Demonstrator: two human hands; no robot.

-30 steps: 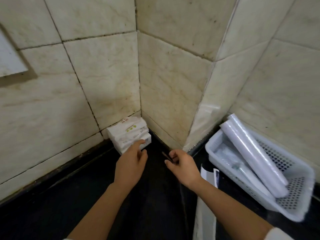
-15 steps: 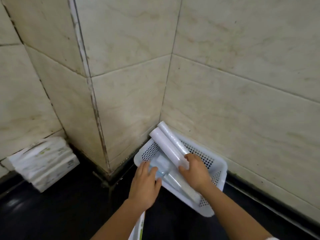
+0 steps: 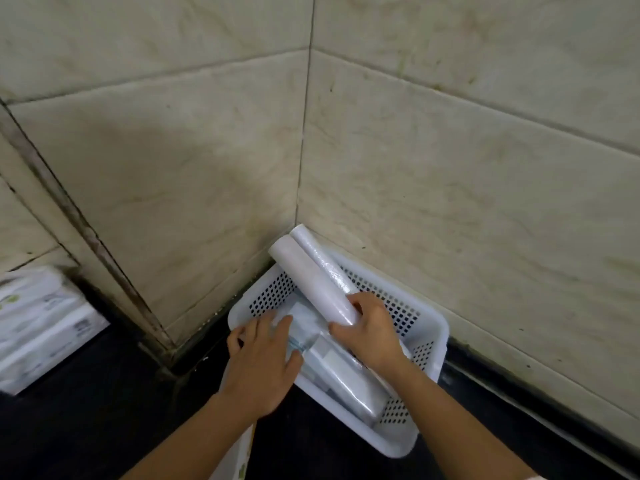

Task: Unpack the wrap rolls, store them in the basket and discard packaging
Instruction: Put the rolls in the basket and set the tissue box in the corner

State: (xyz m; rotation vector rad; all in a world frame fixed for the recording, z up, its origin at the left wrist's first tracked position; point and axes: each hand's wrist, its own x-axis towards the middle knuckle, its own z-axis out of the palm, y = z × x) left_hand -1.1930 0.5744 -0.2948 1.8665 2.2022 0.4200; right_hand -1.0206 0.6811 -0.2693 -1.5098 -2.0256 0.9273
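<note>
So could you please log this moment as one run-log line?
right hand: gripping wrap roll | left hand: on packaged roll | basket: in wall corner | phase: storing

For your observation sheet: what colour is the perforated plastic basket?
White, best seen in the head view: perforated plastic basket.

Cream marble-look wall tiles [image 3: 450, 150] fill most of the frame, meeting at an inside corner seam [image 3: 306, 133] near centre. A grimy outside corner edge [image 3: 69, 216] runs diagonally at left. Dark glossy countertop [image 3: 86, 410] along the bottom. Stacked white packs [image 3: 38, 327] at far left. Dim, even light.
</note>
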